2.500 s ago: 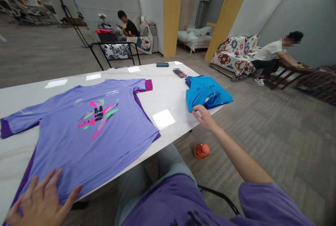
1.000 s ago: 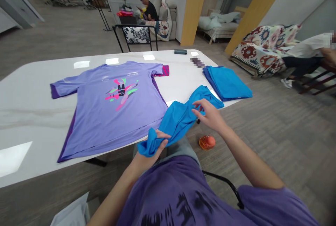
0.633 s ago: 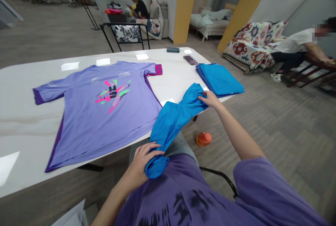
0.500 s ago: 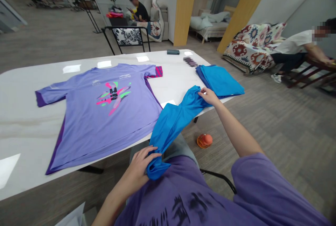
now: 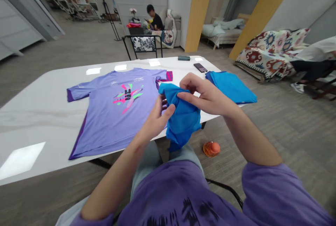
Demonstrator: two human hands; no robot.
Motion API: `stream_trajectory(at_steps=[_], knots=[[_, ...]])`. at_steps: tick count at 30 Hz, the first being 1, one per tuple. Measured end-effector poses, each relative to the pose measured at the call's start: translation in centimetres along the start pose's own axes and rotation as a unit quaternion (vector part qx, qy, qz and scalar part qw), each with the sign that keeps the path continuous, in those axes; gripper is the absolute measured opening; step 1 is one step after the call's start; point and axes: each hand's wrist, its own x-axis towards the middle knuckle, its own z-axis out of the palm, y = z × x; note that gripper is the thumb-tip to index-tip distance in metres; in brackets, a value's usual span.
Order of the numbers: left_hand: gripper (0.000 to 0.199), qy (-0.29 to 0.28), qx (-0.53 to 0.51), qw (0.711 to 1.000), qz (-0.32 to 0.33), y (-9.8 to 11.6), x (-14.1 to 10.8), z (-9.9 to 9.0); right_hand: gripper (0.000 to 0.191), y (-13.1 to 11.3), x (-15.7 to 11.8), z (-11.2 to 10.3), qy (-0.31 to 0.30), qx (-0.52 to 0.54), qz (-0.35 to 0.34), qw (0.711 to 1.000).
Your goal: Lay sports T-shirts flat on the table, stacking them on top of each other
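A bright blue cloth (image 5: 182, 121) hangs bunched between my hands, above the table's front edge and my lap. My left hand (image 5: 159, 115) holds its left side, thumb in front and the other fingers partly hidden behind. At its upper right, my right hand (image 5: 198, 94) pinches the fabric between thumb and curled fingers. A light purple T-shirt (image 5: 107, 114) with a colourful print lies spread flat on the white table (image 5: 28, 114), left of the cloth. Folded blue clothing (image 5: 232, 87) rests at the table's right end, beyond my right hand.
A phone (image 5: 200, 67) and a dark case (image 5: 183, 58) lie near the table's far edge. Behind stands a black-framed chair (image 5: 143, 43). An orange object (image 5: 211, 148) is on the floor. Two people sit farther off.
Both hands have come together, lifting and gathering the blue cloth, which was stretched between my lap and the table's right side. The view has shifted slightly left.
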Motion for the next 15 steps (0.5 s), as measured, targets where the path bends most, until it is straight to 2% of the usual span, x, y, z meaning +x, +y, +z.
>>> stream_trajectory(at_steps=[2,4,7,10,12,13,15], knots=[[0.06,0.003,-0.102,0.994,-0.045,0.3,0.4,0.7,0.028,-1.2,0.4,0.6,-0.028,0.011,-0.006,1.0],[0.054,0.008,-0.163,0.982,-0.096,0.5,0.0,0.9,0.028,-1.4,0.7,1.3,-0.031,0.013,-0.005,0.999],[0.048,0.065,-0.207,0.967,-0.134,1.1,-0.7,0.2,0.03,-1.1,1.1,2.3,-0.018,0.034,0.001,0.999],[0.048,0.131,-0.248,0.952,-0.121,2.7,-0.7,-1.8,0.035,-0.5,1.1,4.0,0.053,0.076,0.01,0.996],[0.047,0.141,-0.254,0.953,-0.091,4.4,-0.5,-3.4,0.045,0.2,1.0,5.8,0.094,0.086,0.019,0.992],[0.046,0.141,-0.246,0.956,-0.073,5.3,-0.4,-4.2,0.053,0.5,0.9,6.9,0.089,0.083,0.021,0.992],[0.045,0.144,-0.217,0.964,-0.045,7.2,-0.4,-5.4,0.061,0.9,0.7,9.0,0.032,0.07,0.02,0.997]])
